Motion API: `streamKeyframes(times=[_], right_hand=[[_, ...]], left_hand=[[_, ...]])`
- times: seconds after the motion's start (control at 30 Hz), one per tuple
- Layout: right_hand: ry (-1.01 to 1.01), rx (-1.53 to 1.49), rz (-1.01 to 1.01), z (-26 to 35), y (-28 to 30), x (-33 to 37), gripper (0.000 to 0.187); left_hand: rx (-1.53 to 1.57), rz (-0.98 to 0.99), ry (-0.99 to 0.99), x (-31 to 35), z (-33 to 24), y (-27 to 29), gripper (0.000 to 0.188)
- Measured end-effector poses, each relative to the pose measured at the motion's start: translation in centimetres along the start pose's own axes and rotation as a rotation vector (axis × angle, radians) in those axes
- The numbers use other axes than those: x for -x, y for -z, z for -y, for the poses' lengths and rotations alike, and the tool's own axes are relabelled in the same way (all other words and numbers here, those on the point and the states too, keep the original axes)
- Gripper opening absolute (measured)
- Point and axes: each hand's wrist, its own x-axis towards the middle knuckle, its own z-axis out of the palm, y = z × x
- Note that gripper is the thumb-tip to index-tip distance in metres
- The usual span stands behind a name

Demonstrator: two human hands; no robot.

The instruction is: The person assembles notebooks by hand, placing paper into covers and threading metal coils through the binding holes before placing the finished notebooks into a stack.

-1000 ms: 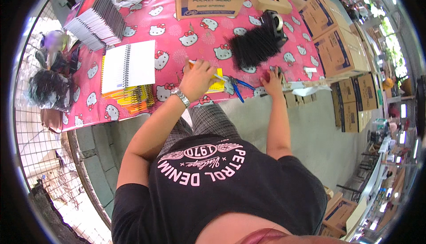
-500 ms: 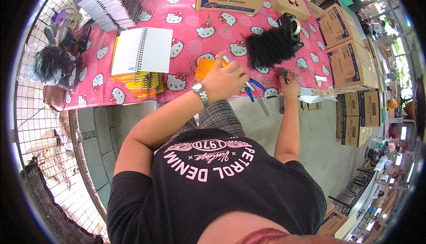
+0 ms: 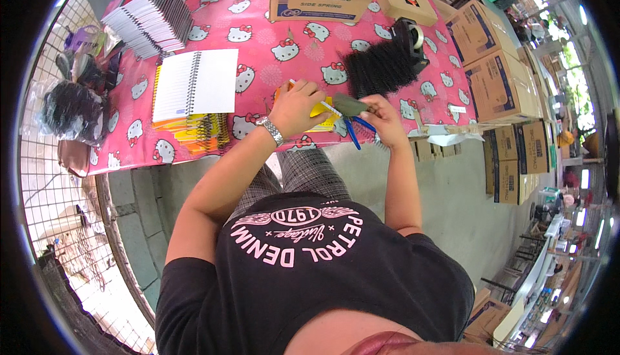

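My left hand (image 3: 297, 110), with a watch on its wrist, is closed over a small orange-and-yellow notebook (image 3: 322, 117) at the table's near edge. A narrow white strip shows by its fingers. My right hand (image 3: 382, 121) pinches a dark grey-green piece (image 3: 349, 104), thin and flap-like, close to the left fingertips; its kind is unclear. Between the hands stick out the blue handles of a pliers-like tool (image 3: 353, 133); its head is hidden, and I cannot tell which hand holds it. A dark wire coil (image 3: 379, 140) partly shows below my right hand.
Left of my hands, an opened spiral notebook (image 3: 216, 81) tops a stack of yellow-orange ones. Beyond my right hand lie a heap of black coils (image 3: 381, 71) and a tape dispenser (image 3: 408, 42). Cartons (image 3: 316, 3) stand at the back and right, a notebook stack (image 3: 152, 16) far left.
My right hand has come left from the table's right side, bringing the dark piece to my left hand. The left hand has shifted slightly left and down. The whole view has shifted a little.
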Motion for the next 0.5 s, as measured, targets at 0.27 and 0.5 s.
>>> streamKeyframes(times=[0.27,0.5], right_hand=[[0.124,-0.303,0.086,0.3,-0.4,-0.3,0.024],[-0.034,-0.219,0.132,0.2,-0.1,-2.3,0.022]], left_hand=[[0.058,0.053,0.059,0.1,0.3,0.3,0.035],[0.151,-0.029,0.125,0.6,2.4,0.0,0.035]])
